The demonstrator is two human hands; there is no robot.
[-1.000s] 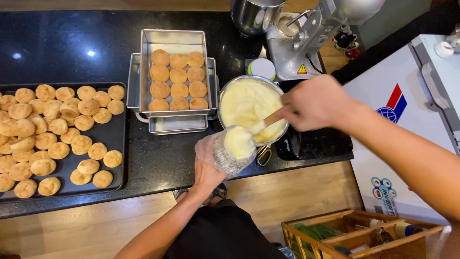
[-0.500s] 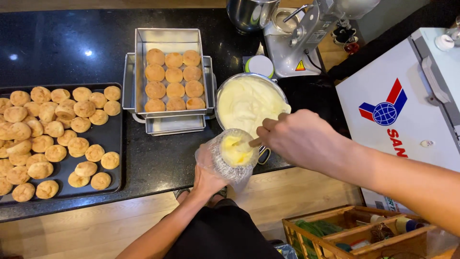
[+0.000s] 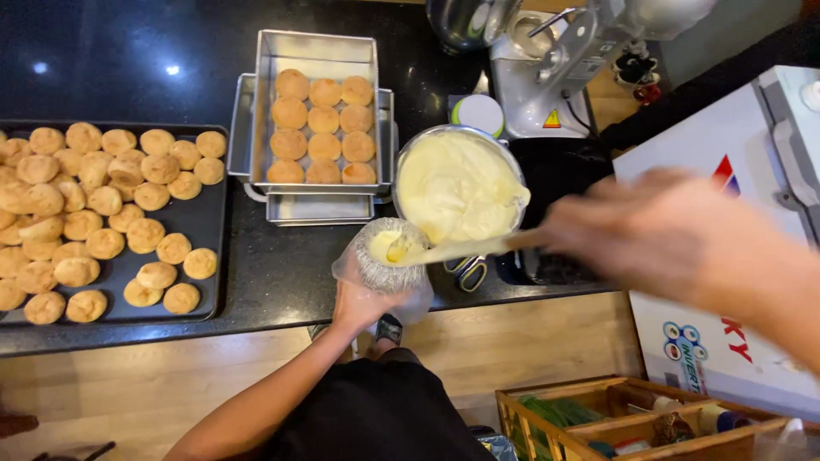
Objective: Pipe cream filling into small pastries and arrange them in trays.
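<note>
Just below the still-full bowl of cream (image 3: 457, 183): left hand (image 3: 363, 300) wrapped tight under a barely filled piping bag (image 3: 389, 252), blurred right hand (image 3: 636, 230) closed on a spatula (image 3: 461, 248) reaching into it; most filling left.

A glossy black counter (image 3: 282, 256) with light glints at ten o'clock overhangs a pale wooden floor (image 3: 512, 341) at six o'clock.

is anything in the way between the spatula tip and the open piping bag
No, nothing visible. The spatula in the right hand already reaches across the rim of the piping bag held open by the left hand, beside the cream bowl.
</note>
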